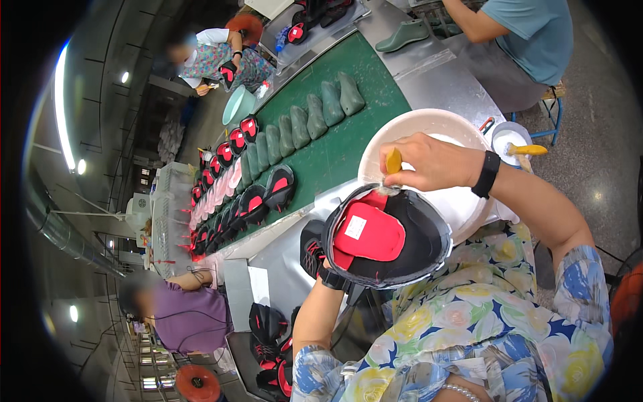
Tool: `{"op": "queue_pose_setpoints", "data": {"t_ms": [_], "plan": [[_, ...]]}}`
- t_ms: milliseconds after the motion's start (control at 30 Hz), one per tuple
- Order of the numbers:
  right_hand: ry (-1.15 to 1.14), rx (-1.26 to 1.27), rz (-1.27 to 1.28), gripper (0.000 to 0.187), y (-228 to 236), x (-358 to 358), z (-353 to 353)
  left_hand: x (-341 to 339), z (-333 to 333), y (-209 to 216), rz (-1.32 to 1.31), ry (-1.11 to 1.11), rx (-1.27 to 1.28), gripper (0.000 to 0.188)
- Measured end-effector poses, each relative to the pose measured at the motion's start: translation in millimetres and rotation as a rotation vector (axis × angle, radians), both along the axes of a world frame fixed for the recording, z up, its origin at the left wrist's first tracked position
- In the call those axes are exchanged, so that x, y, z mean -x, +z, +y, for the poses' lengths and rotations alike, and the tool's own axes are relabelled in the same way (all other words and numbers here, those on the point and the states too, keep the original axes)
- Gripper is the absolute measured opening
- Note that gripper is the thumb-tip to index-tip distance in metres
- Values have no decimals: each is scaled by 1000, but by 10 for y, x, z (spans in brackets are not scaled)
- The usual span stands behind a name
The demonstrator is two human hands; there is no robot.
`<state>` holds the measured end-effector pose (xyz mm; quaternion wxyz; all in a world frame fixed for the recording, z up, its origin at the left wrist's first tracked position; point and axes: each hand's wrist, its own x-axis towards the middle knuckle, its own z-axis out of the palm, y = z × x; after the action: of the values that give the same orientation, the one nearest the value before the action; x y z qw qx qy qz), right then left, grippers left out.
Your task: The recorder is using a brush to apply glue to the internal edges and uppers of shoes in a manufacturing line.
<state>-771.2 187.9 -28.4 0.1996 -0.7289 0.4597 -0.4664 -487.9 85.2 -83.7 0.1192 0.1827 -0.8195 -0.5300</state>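
A black shoe upper [420, 236] with a red lining and a white label is held up, its open underside facing me. My left hand [326, 263] supports it from behind; most of that hand is hidden by the upper. In my right hand [429, 161] is a brush [393, 161] with a yellow handle, closed in the fingers. Its bristles touch the upper's far rim, beside the red lining. Just beyond and to the right, under my right hand, sits a wide pale basin [382, 144] with white liquid in it.
A small white pot [502, 137] with a yellow-handled brush stands right of the basin. Green shoe lasts [315, 117] and several black-red uppers [253, 204] line the green conveyor belt [375, 80]. More uppers [264, 328] lie lower left. Co-workers [529, 40] sit around.
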Motion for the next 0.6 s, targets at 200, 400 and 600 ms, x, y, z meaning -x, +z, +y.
{"op": "queue_pose_setpoints", "data": {"t_ms": [200, 400, 600], "plan": [[20, -220, 74, 21, 57, 171, 140, -204, -173, -98, 79, 26, 231, 40], [-109, 268, -5, 16, 40, -11, 59, -326, -247, -248, 151, 46, 443, 38], [-279, 38, -79, 16, -105, 166, 175, -648, -822, -249, 225, 174, 699, 36]]}}
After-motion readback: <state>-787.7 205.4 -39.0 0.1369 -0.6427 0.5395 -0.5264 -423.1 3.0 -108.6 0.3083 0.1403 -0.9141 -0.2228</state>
